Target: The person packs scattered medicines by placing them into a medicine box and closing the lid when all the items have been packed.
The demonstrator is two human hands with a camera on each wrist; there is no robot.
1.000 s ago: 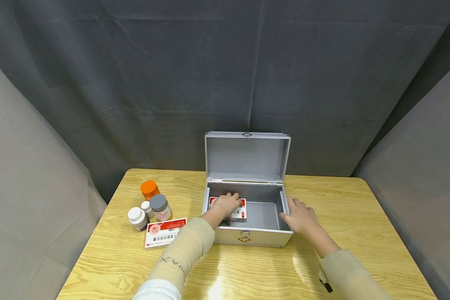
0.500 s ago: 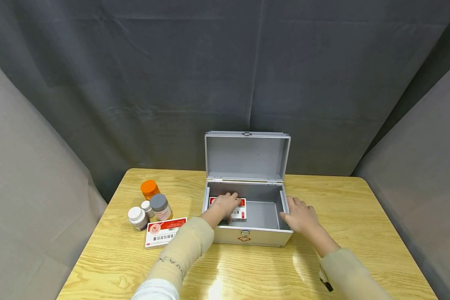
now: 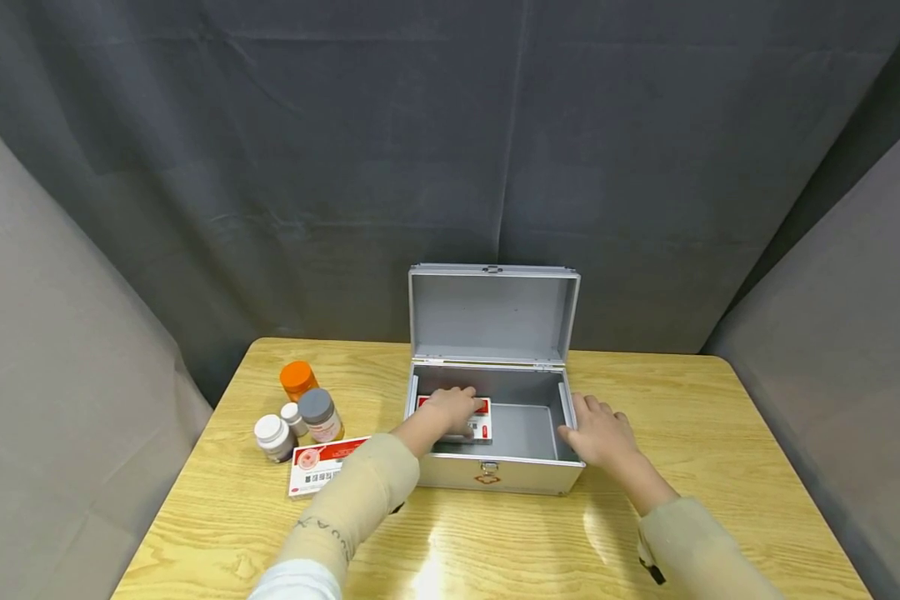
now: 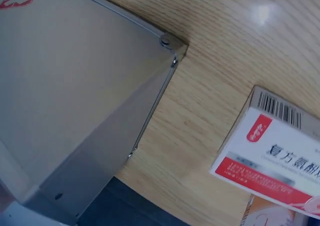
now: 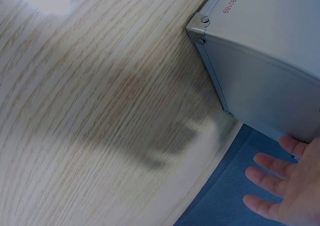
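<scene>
A silver medicine case [image 3: 528, 478] with a red cross emblem stands on the table, its lid [image 3: 495, 312] raised. Inside, on the left, lies a red-and-white medicine box [image 3: 483, 428]. My left hand [image 3: 450, 410] reaches over the front rim and lies over this box, fingers loosely extended; it covers much of the box, and its fingertip contact is unclear. At the right rim my right hand [image 3: 603, 432] touches the case with its thumb. In the right wrist view its fingers [image 5: 270, 181] are spread and straight beside the case's side wall. The left wrist view shows no hand.
Left of the case lies another medicine box [image 3: 318, 467], partly behind the left sleeve. Behind it stand an orange-capped bottle [image 3: 298, 379], a grey-capped bottle [image 3: 321, 415], a small white bottle [image 3: 293, 417] and a white-capped bottle [image 3: 273, 437]. A dark curtain [image 3: 330, 167] hangs behind the table.
My left thumb has lifted and spread a little, and the left forearm has shifted slightly left. The box in the case and my right hand stay where they were.
</scene>
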